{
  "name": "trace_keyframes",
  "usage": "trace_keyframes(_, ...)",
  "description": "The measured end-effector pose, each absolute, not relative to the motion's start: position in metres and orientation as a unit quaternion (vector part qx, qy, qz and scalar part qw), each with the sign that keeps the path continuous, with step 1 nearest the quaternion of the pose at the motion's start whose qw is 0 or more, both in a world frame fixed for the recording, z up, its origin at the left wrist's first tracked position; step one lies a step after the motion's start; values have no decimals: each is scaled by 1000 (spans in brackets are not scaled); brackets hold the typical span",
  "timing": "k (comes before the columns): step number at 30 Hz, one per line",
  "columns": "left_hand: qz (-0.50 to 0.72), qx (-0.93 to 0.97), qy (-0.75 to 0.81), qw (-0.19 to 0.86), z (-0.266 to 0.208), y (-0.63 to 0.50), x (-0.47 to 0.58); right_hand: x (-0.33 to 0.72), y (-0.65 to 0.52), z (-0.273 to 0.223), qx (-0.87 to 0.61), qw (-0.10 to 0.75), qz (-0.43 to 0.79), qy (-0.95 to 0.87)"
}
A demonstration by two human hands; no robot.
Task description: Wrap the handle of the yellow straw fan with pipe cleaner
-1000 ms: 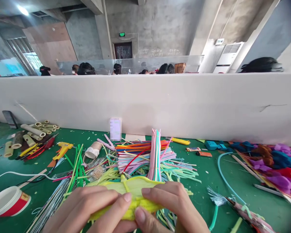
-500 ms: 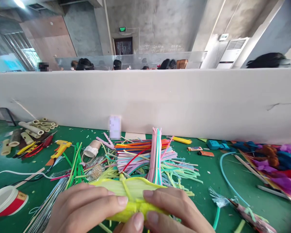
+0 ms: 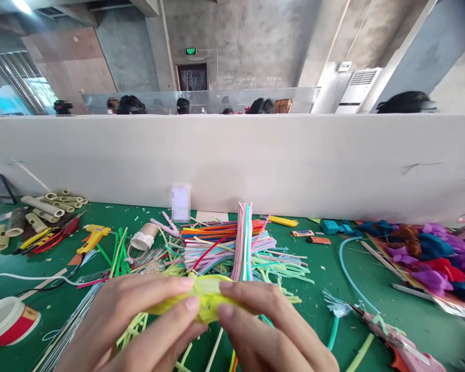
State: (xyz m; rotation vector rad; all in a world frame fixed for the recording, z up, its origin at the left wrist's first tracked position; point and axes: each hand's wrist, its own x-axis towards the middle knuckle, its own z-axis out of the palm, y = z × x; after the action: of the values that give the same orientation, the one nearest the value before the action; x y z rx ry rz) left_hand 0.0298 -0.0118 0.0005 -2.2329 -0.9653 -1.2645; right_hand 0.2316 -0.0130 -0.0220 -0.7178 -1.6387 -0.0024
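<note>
Between my two hands is a yellow-green leaf-like craft piece with a bright yellow rim, folded or curled toward me. My left hand pinches its left side between thumb and fingers. On the right side, my right hand grips it the same way, thumb below and fingertips on top. The fingers cover both ends of the piece. Just beyond it lies a heap of coloured pipe cleaners, with a pink and mint bundle across it.
Bamboo tubes, pliers and a yellow glue gun lie at the left. A paper cup stands nearer. Coloured fabric flowers and a pink craft piece are at the right. A white partition closes off the back.
The leaf-like piece has been raised slightly and tipped, so less of its flat face shows. My fingers have shifted along its upper edge. The view has turned a little to the right.
</note>
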Motion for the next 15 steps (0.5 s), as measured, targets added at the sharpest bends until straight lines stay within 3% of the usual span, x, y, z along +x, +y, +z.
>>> trace_keyframes(15, -456, -800, -340, 193, 3, -14, 51, 232, -10, -19, -326, 641, -17, -695)
